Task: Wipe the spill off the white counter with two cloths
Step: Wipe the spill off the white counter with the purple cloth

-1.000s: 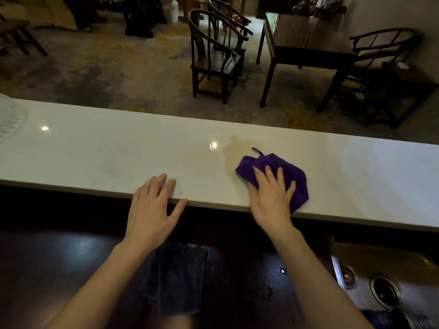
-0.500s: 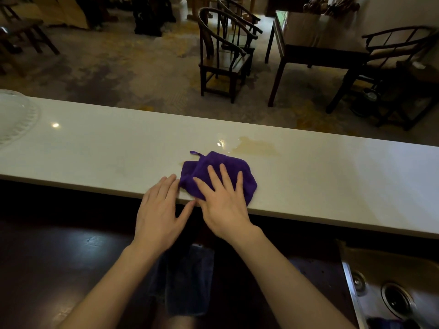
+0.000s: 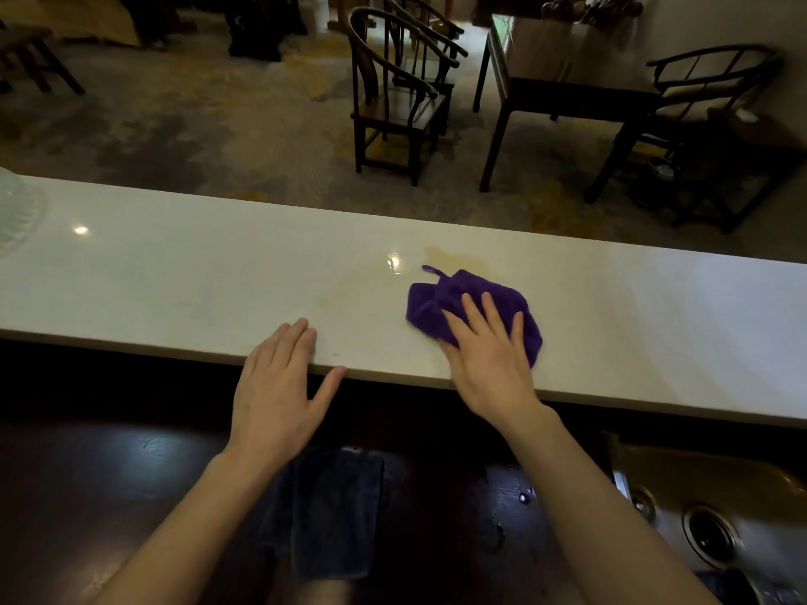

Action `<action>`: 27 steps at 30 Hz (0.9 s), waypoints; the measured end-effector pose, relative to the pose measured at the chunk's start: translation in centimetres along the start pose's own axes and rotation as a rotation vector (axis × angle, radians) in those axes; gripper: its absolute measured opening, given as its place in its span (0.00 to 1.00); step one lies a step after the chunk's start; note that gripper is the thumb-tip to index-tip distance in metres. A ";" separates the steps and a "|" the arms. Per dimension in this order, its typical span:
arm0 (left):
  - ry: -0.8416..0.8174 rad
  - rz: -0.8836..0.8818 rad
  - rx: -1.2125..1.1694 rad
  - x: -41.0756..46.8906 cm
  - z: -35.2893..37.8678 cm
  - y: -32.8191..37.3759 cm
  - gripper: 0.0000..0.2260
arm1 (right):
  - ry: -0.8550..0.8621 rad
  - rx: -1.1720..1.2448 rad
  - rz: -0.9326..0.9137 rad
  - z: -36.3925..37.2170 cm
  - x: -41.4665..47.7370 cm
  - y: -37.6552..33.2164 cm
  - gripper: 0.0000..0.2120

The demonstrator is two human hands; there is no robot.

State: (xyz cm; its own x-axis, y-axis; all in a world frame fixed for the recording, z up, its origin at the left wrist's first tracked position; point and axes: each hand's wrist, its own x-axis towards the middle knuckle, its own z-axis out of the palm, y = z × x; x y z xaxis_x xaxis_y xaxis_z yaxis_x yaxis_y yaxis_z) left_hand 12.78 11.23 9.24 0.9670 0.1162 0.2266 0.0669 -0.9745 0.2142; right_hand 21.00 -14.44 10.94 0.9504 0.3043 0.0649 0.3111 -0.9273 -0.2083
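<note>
While the long white desk (image 3: 174, 272) fills the width of the view, the change worth noting on it is where the cloth now sits: half a second ago the purple cloth (image 3: 463, 299) was drawn in close to the left hand, and it has since swept back to the right, ending just below the tan spill (image 3: 454, 255) that remains near the far edge. A fainter yellowish smear (image 3: 345, 286) lies to the left of the cloth, which suggests the strokes are spreading and thinning the liquid rather than lifting it all, so more passes toward the far edge look necessary. Below the desk, on the dark lower surface, a dark blue cloth (image 3: 332, 513) lies flat and untouched between the forearms, so the second cloth of the task is not yet in use. At the right, the right hand (image 3: 489, 355) presses flat on the purple cloth with fingers spread wide, pinning it rather than gripping it. At the near edge, the left hand (image 3: 279, 386) rests open and empty, thumb out, bracing.
</note>
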 end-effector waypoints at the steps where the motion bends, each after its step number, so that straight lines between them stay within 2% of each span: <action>1: 0.000 0.002 -0.002 0.0 0.0 0.0 0.29 | 0.001 0.002 0.035 -0.2 0.0 0.9 0.23; 9: -0.008 0.006 -0.015 0.0 -0.2 0.0 0.30 | -0.023 0.023 0.319 -3.0 1.0 6.9 0.24; 16: -0.031 0.025 -0.065 0.0 -0.4 -0.5 0.27 | 0.005 0.081 0.478 -3.2 5.4 5.7 0.22; 22: -0.016 -0.004 -0.062 -0.6 -0.7 -1.5 0.23 | -0.002 0.092 0.454 -1.8 9.0 2.7 0.21; 27: 0.021 -0.048 -0.080 -0.9 -1.1 -2.3 0.21 | -0.025 0.121 0.333 -0.7 10.8 -1.3 0.21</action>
State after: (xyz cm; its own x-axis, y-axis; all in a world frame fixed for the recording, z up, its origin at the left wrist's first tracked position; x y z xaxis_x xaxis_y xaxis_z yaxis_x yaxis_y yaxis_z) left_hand 11.50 13.54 9.62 0.9579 0.1670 0.2336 0.0922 -0.9493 0.3005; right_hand 30.85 -10.07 12.61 0.9987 -0.0040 -0.0499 -0.0202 -0.9444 -0.3282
